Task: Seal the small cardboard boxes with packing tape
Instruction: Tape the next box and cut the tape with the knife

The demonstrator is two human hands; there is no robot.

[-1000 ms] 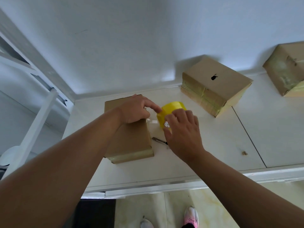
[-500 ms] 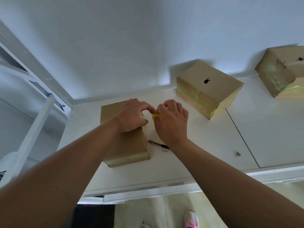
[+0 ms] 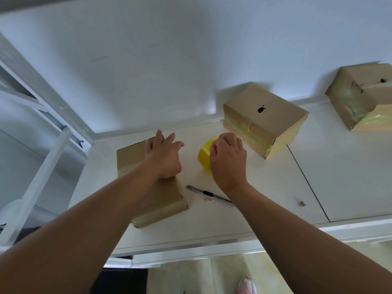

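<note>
- The left hand (image 3: 164, 155) lies palm-down on top of the box (image 3: 165, 200), at the box's far right part. Its fingers are straight and spread, with the tips reaching past the box's far edge; it grips nothing.
- The box sits flat on the white tabletop (image 3: 265, 198), with its long side running away from the person. A glossy band of tape wraps its near end.
- The right hand (image 3: 228, 160) is just right of the box, with the fingers curled over the yellow tape roll (image 3: 204, 154) and gripping it from above and from the right.
- The tape roll is to the right of the box's far half, apart from it, with bare tabletop between them. Whether the roll rests on the tabletop or is held just above it cannot be told.
- No tape strip can be made out between the roll and the box.
- A knife (image 3: 209, 195) lies on the tabletop just right of the box's near end, below the right wrist.
- A marked box (image 3: 265, 119), with taped sides, stands further right of the box and further back, near the wall.
- A third box (image 3: 358, 98) is well right of the box, at the picture's edge.
- A small scrap (image 3: 301, 203) lies to the right of the box, past the knife.
</note>
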